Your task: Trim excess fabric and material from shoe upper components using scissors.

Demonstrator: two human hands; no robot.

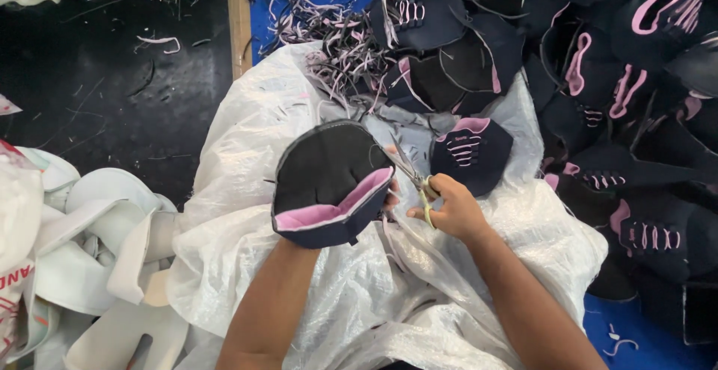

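Observation:
My left hand (390, 195) is almost wholly hidden inside a dark navy shoe upper (325, 179) with a pink lining; it holds the upper up over a white woven sack (247, 213), and only fingertips show at its right edge. My right hand (447, 207) grips small scissors (417, 181) with yellow-green handles. The scissor blades point up-left at the right edge of the upper. Another navy and pink upper (470, 149) lies on the sack just past my right hand.
A large pile of navy and pink shoe uppers (621, 93) fills the right and top. Pink and grey trimmings (340, 48) lie at the top centre. White shoe parts (97, 235) are stacked at the left, beside a black surface (105, 78).

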